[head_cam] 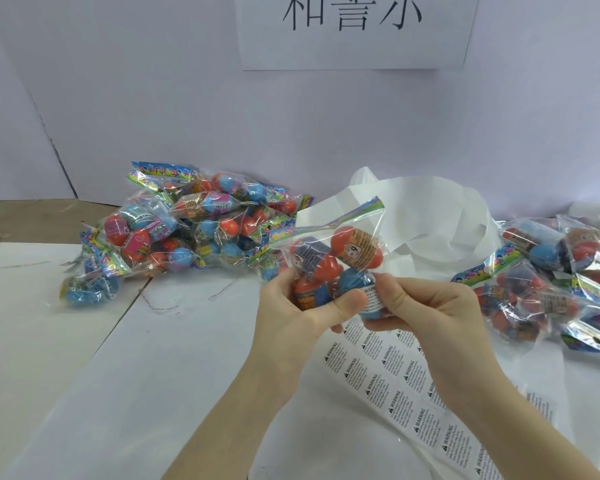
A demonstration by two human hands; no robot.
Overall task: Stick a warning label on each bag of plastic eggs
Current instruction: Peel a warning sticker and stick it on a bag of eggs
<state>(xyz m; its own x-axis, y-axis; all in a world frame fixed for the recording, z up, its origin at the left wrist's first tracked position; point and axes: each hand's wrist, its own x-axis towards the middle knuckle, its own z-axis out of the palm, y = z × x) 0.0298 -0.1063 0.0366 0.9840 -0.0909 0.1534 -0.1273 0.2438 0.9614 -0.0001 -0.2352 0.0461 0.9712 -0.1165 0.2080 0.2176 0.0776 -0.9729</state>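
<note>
Head view, all places rel. to the held bag.

- Bag of eggs (pixel 333 258): clear plastic, red and blue eggs inside, held up above the worktop (pixel 84 341) at centre.
- Left hand (pixel 291 313): grips bag's lower left; thumb pressed on front, fingers curled behind.
- Right hand (pixel 430 313): fingers pinch bag's lower right edge, at the label.
- Warning label (pixel 373 301): white, on bag's lower front over a blue egg; looks stuck or nearly, edges not clear.
- Label sheet (pixel 395 382): below bag, flat on worktop, many labels left.
- Left pile of bags (pixel 187 230): left of and behind bag. Labelled or not: can't tell.
- Right pile of bags (pixel 561 271): right of bag. Same, can't tell.
- White backing paper (pixel 430 220): crumpled behind bag.

Progress est.: this bag approx. done; many bags likely remain.
</note>
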